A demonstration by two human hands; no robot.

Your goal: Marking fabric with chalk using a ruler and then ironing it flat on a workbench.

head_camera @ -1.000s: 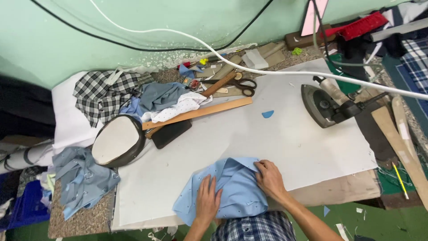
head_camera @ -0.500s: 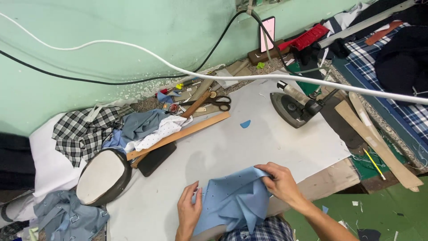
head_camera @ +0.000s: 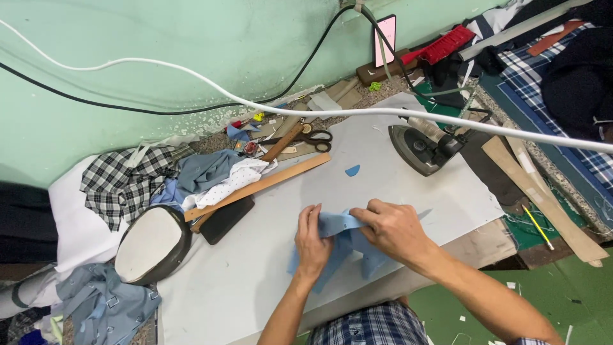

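A light blue fabric piece (head_camera: pixel 340 250) lies bunched on the white padded table (head_camera: pixel 268 268) near its front edge. My left hand (head_camera: pixel 312 241) grips the cloth's left part, fingers pointing away from me. My right hand (head_camera: pixel 394 229) pinches the folded top edge of the same cloth from the right. Both hands touch each other's side of the fold at about the cloth's top middle.
A clothes iron (head_camera: pixel 420 148) rests at the right. A long wooden ruler (head_camera: pixel 258 186), black scissors (head_camera: pixel 314 137), an oval pressing pad (head_camera: pixel 152 243) and piled fabrics (head_camera: pixel 166 179) lie at the left and back. A white cable (head_camera: pixel 357 112) crosses overhead. A small blue scrap (head_camera: pixel 352 170) lies mid-table.
The blue cloth, flat under both palms a second ago, is now gathered and folded narrower between my hands. The view has shifted closer and to the left.
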